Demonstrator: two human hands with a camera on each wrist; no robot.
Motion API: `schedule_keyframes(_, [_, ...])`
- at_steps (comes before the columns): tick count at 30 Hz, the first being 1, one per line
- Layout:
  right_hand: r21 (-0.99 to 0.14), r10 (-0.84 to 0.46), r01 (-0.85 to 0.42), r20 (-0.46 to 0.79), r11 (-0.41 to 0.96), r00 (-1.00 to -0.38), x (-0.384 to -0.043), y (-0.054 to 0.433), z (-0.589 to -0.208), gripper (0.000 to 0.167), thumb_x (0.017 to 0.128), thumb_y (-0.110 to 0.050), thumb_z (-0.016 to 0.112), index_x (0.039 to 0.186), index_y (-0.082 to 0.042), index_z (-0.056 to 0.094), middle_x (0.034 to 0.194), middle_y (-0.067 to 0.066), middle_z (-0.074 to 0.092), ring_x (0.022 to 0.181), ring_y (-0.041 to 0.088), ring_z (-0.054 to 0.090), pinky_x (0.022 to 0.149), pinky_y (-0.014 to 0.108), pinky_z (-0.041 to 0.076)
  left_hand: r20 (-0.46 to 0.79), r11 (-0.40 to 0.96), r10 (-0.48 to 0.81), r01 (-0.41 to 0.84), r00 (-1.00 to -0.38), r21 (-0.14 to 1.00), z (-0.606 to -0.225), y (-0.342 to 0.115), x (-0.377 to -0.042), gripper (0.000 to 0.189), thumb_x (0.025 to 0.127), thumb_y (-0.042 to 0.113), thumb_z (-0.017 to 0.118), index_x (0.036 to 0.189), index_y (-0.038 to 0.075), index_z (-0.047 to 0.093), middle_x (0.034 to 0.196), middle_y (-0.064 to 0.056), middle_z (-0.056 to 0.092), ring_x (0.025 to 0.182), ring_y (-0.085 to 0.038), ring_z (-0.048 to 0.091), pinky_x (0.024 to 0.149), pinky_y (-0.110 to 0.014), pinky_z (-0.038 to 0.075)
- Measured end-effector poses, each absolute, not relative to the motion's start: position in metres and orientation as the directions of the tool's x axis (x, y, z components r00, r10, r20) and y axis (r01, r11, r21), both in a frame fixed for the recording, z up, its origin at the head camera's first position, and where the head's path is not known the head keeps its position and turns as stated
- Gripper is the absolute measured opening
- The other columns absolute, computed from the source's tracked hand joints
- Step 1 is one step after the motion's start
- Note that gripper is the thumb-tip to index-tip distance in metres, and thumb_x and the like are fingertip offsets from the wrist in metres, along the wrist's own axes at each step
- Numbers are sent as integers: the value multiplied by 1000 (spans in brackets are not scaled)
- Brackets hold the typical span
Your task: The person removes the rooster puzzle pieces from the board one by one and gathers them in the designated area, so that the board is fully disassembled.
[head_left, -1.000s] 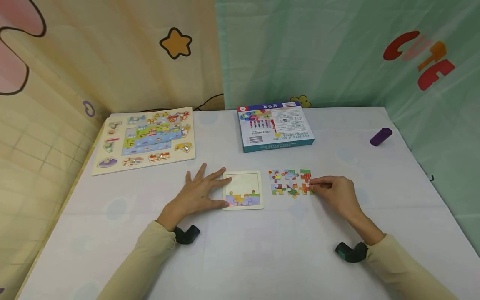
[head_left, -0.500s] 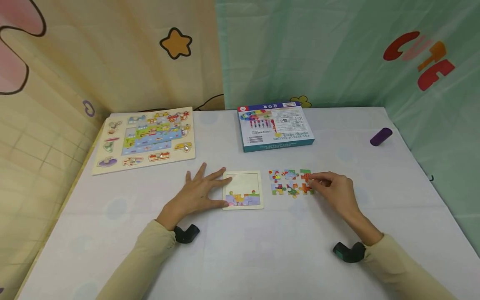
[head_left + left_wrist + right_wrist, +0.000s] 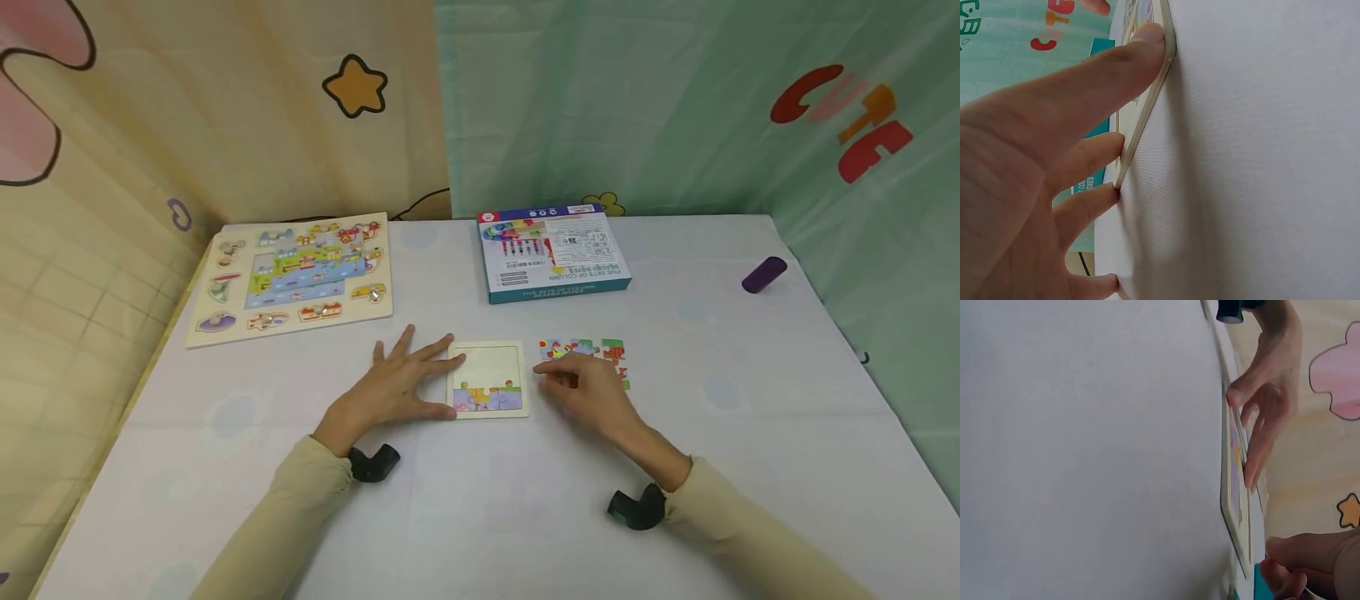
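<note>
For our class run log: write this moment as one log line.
left hand: rests flat, steadying puzzle tray | right hand: over loose puzzle pieces, grip unclear | tray: bottom row filled

Head view: up high, looking forward and down across the white table (image 3: 750, 433) toward the curtained back wall, wide enough for both forearms. Left wrist view: pressed right down at tabletop level, skimming past the left hand (image 3: 1035, 181) along the edge of the puzzle tray (image 3: 1147, 112). Right wrist view: just as low and close, facing across at the same tray (image 3: 1233, 487) from the opposite side. Shared by all three: tray and left hand.
</note>
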State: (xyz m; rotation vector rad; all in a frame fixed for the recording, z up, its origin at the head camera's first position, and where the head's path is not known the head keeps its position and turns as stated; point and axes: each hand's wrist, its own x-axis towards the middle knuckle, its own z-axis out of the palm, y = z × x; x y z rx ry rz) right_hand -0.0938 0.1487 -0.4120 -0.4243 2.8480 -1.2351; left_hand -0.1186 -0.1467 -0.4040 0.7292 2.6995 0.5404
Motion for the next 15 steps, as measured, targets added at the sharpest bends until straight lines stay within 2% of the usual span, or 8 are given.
schedule_keyframes(9, [-716, -448, -360, 74, 598, -891, -99, 94, -410, 23, 83, -3, 75, 105, 0, 75, 78, -3, 61, 66, 9, 50, 58, 22, 44, -152, 796, 526, 421, -837, 435, -406, -147, -118, 80, 75, 54, 80, 145, 29, 51, 160, 2, 27, 146, -48, 2, 104, -78, 2])
schedule_keyframes(15, [-658, -502, -415, 64, 628, -862, -102, 74, -411, 22, 82, -2, 75, 104, 2, 75, 80, 1, 62, 71, 11, 53, 63, 22, 46, -150, 797, 522, 418, -840, 436, -406, -146, -118, 80, 74, 53, 81, 144, 28, 51, 160, 2, 28, 146, -49, 3, 103, -79, 3])
